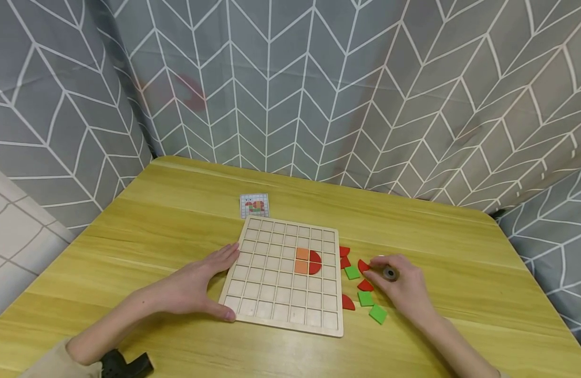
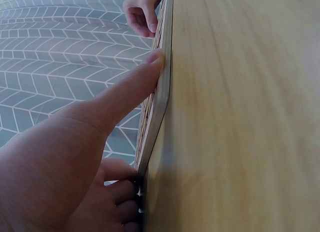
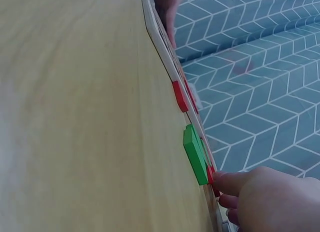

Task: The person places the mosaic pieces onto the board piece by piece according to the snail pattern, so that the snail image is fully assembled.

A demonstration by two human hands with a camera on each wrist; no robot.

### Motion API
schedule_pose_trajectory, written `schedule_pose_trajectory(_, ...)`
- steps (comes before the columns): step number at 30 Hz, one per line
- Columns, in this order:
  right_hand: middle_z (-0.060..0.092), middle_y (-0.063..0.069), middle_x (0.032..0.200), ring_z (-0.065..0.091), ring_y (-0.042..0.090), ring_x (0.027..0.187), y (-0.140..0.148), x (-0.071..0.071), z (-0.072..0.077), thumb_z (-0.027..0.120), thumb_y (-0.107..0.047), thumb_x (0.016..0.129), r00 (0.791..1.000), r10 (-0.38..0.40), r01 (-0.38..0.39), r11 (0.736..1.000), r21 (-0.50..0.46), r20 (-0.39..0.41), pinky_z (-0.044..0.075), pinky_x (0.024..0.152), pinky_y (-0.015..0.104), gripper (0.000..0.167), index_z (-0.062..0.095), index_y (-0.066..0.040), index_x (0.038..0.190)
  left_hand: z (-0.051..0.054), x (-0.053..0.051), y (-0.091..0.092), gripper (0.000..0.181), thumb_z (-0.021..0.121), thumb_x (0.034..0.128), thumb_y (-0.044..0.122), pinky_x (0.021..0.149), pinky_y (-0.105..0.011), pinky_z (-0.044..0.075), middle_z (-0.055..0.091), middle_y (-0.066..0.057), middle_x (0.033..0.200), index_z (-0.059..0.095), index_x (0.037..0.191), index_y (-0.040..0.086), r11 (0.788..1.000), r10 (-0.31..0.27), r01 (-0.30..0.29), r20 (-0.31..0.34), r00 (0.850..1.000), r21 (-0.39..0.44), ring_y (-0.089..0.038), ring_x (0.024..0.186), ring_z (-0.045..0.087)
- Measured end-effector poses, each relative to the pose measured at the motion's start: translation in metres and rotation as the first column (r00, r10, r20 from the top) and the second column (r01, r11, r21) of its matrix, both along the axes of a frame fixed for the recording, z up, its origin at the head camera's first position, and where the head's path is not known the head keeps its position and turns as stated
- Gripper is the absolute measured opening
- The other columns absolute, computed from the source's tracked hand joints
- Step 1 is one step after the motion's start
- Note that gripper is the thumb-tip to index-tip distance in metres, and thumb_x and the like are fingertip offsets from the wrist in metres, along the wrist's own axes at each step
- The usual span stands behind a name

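A wooden grid board point(image 1: 267, 294) lies on the table. Two orange squares point(image 1: 302, 260) and a red half-disc shape point(image 1: 314, 262) sit in its cells. My left hand point(image 1: 196, 283) rests against the board's left side, fingers extended, thumb at the near-left corner. To the right of the board, my right hand point(image 1: 404, 286) pinches a red quarter-circle piece point(image 1: 363, 266) between thumb and fingertips. Another red quarter-circle piece point(image 1: 365, 285) lies just below those fingertips. In the right wrist view, a green square point(image 3: 195, 154) stands close to the fingers.
More red pieces point(image 1: 348, 302) and green squares point(image 1: 377, 314) are scattered along the board's right edge. A small pattern card point(image 1: 254, 205) lies behind the board. Something black point(image 1: 126, 365) is near the left forearm. A patterned grey curtain point(image 1: 290, 94) hangs behind the table.
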State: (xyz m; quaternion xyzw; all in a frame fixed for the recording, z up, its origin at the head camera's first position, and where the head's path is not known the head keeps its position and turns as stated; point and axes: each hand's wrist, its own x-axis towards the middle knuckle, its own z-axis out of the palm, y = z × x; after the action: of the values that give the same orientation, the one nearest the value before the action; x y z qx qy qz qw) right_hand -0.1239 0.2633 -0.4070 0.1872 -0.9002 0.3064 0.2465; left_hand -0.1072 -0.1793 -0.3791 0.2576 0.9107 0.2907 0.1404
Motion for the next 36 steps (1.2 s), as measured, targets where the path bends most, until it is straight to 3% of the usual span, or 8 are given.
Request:
schedule_pose_trajectory(8,0.072,-0.005,0.086,0.065,0.008,0.077,-0.0009,0.0012,-0.0013,0.093,-0.007,0.063,0.999,-0.031,0.031,1.000,0.001,0.014,0.049,0.072,0.009,0.029,0.075,-0.013,0.086,-0.0005,-0.0002,-0.0002,0.127,0.074,0.0659,0.076,0.117,-0.063,0.023,0.011,-0.009,0.168,0.024,0.158,0.004,1.000,0.001,-0.001,0.000,1.000,0.000,-0.038,0.152,0.015)
schedule_pose_trajectory(14,0.075,-0.003,0.100,0.068,0.013,0.094,0.0001,0.0009,-0.0004,0.089,-0.007,0.071,0.996,-0.012,0.009,1.000,0.026,0.086,0.046,0.084,0.005,0.037,0.076,-0.013,0.105,-0.0001,-0.0003,0.0003,0.127,0.075,0.0655,0.075,0.118,-0.061,0.025,0.012,-0.009,0.168,0.026,0.157,0.003,1.000,0.003,-0.003,0.001,1.000,0.003,-0.038,0.152,0.016)
schedule_pose_trajectory(18,0.074,-0.004,0.108,0.066,0.010,0.102,0.0003,0.0000,0.0007,0.086,-0.007,0.075,0.992,0.032,-0.036,0.999,0.029,0.119,0.044,0.088,0.003,0.041,0.074,-0.015,0.114,-0.0002,-0.0004,0.0002,0.127,0.076,0.0651,0.075,0.118,-0.061,0.024,0.011,-0.009,0.168,0.025,0.157,0.003,1.000,0.004,-0.004,0.005,1.000,0.007,-0.038,0.152,0.016)
schedule_pose_trajectory(29,0.073,-0.006,0.101,0.064,0.006,0.097,-0.0015,-0.0001,0.0011,0.086,-0.006,0.075,0.990,0.058,-0.058,0.998,-0.008,0.125,0.047,0.083,0.005,0.035,0.076,-0.015,0.106,-0.0002,0.0001,0.0002,0.127,0.075,0.0653,0.075,0.118,-0.061,0.023,0.010,-0.008,0.168,0.025,0.158,0.003,1.000,0.002,-0.002,0.008,1.000,0.011,-0.038,0.153,0.015)
schedule_pose_trajectory(36,0.073,-0.006,0.098,0.063,0.006,0.094,-0.0012,-0.0016,-0.0004,0.088,-0.005,0.072,0.993,0.080,-0.079,0.997,-0.016,0.083,0.047,0.079,0.006,0.036,0.076,-0.015,0.104,0.0000,0.0000,0.0002,0.128,0.075,0.0652,0.075,0.118,-0.063,0.023,0.010,-0.009,0.168,0.024,0.158,0.003,1.000,0.003,-0.003,0.005,1.000,0.004,-0.038,0.152,0.015)
